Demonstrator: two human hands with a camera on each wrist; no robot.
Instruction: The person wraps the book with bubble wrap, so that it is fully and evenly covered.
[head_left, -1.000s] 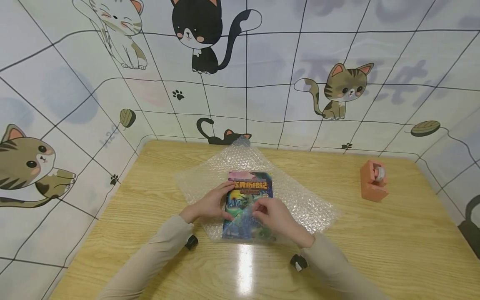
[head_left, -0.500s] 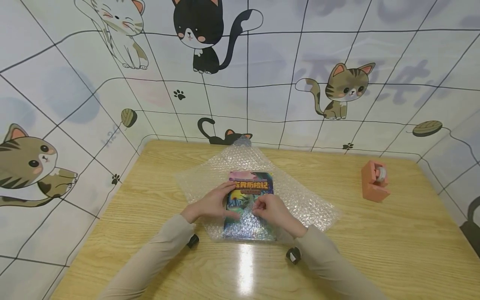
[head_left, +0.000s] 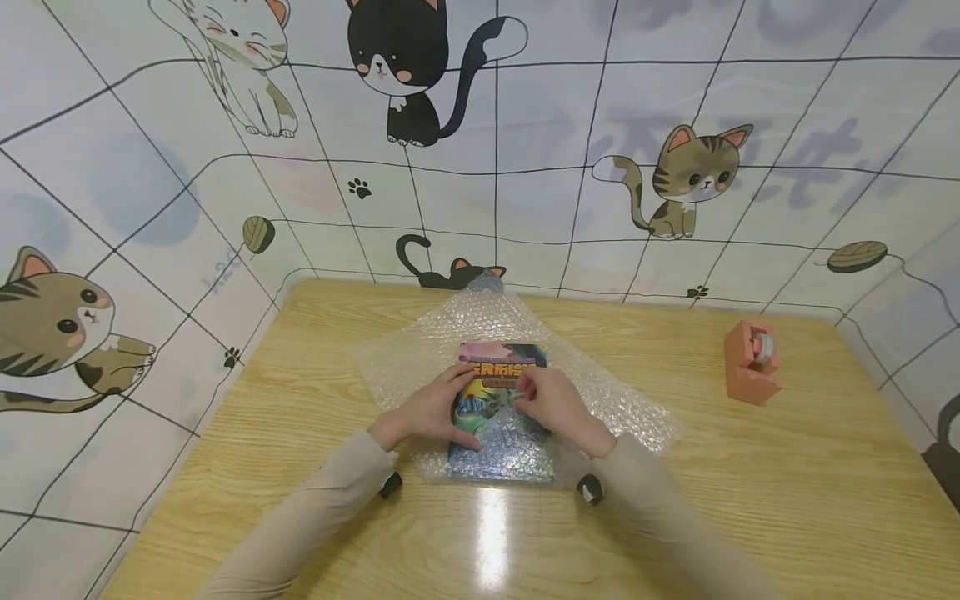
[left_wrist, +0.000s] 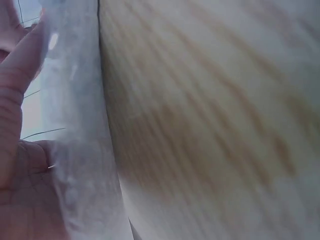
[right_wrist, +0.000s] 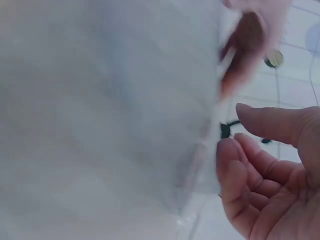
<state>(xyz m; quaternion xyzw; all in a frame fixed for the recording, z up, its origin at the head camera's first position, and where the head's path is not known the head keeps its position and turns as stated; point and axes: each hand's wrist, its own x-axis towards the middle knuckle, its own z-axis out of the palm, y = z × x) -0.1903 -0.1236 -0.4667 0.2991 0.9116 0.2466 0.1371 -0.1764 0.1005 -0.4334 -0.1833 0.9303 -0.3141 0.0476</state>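
A colourful book (head_left: pixel 471 408) with orange lettering lies on a sheet of clear bubble wrap (head_left: pixel 618 408). The near corner of the sheet is folded up over the lower part of the cover. My left hand (head_left: pixel 427 410) rests along the book's left side, thumb and fingers spread, the thumb over the folded wrap. With bent fingers my right hand (head_left: pixel 558 407) pinches the tip of the folded corner over the cover. In the right wrist view the right hand (right_wrist: pixel 280 185) is at the edge of the wrap, its fingers curled. The left wrist view catches the left thumb (left_wrist: pixel 17 85) beside the wrap.
An orange tape dispenser (head_left: pixel 752 367) stands on the wooden table (head_left: pixel 750 483) at the right. The far corner of the wrap reaches the back wall cloth (head_left: pixel 555 208), printed with cats. Small black devices (head_left: pixel 591 489) sit under the wrists.
The right hand has moved slightly up and away over the cover, drawing the folded wrap further across the book. The left hand has shifted only a little. Dispenser and book stay put.
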